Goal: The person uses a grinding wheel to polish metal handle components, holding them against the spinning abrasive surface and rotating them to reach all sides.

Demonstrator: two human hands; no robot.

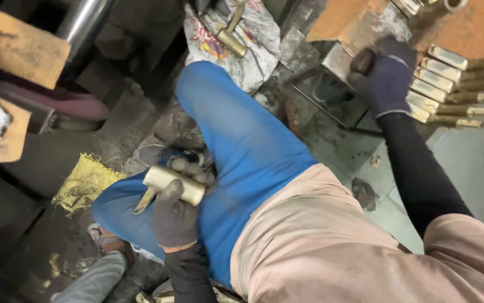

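A: What is seen closest?

B: A pink shirt (pixel 320 241) is seen at the bottom. Black sleeves are worn on both arms.

A: What is held by the left hand (pixel 175 210)?

B: A shiny brass piece (pixel 171 184) is held there. The hand is covered by a dark glove. The fingers are wrapped tight around the round, fat part of the piece. A thin flat stem is seen sticking out to the lower left. The piece is held just over the knee, against the blue trousers (pixel 236 146).

A: What is seen under that hand?

B: A yellow sack (pixel 85 182) is laid on the dirty floor beside the leg.

A: And the right hand (pixel 385 78)?

B: It is stretched out farther away, in a blue glove. The fingers are bent down onto the edge of a grey metal block (pixel 340 59). It cannot be told if the block is really gripped or only touched.

A: What is next to that hand?

B: A row of brass pieces (pixel 441 84) is stacked just to the right of it, on a brown board (pixel 483 31).

A: What is farthest away?

B: One more brass piece (pixel 230 35) is laid on a printed cloth (pixel 253 39) at the top. A shiny steel pipe (pixel 82 22) is seen at the top left.
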